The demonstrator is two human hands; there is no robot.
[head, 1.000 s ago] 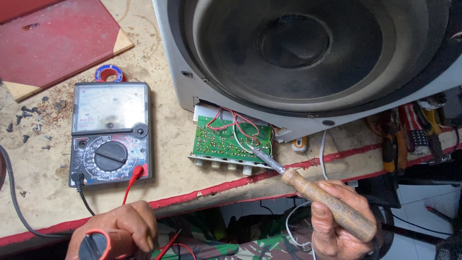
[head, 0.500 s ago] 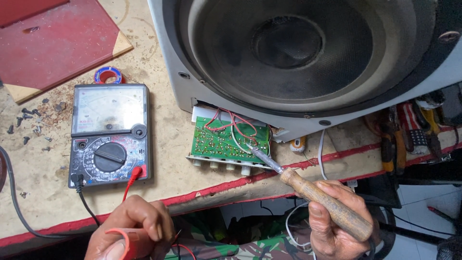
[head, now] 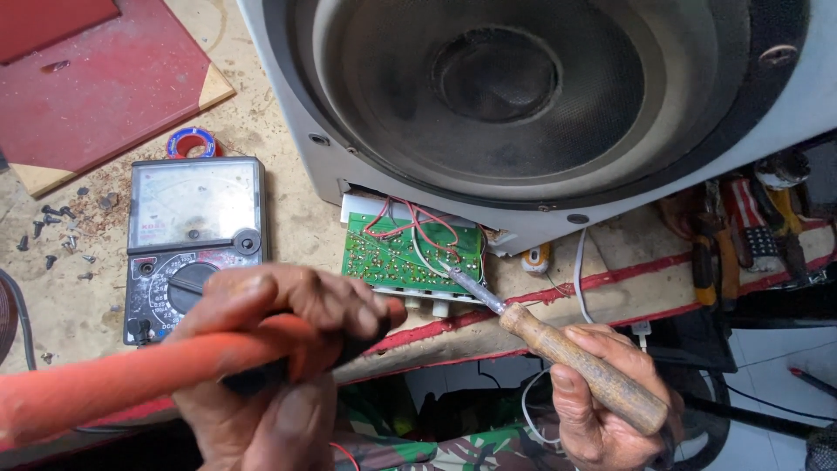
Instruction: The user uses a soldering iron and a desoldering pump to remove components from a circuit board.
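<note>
My right hand (head: pixel 602 401) grips the wooden handle of a soldering iron (head: pixel 558 344), whose metal tip rests on the green circuit board (head: pixel 397 260) with red and white wires. The board hangs out from under a large grey speaker cabinet (head: pixel 523 96) lying face up. My left hand (head: pixel 270 358) is raised close to the camera, closed around a long orange tool (head: pixel 113 379) with a dark tip end pointing toward the board. The hand covers the lower part of the analog multimeter (head: pixel 193 235).
A red board (head: pixel 96 87) lies at the back left, a small tape roll (head: pixel 192 141) behind the meter, several loose screws (head: pixel 57 244) to its left. Pliers and other hand tools (head: pixel 741 235) crowd the right. The bench edge (head: pixel 610 288) has a red strip.
My left hand has risen from below the bench edge toward the camera, bringing the orange tool up over the meter. The soldering iron stays on the board.
</note>
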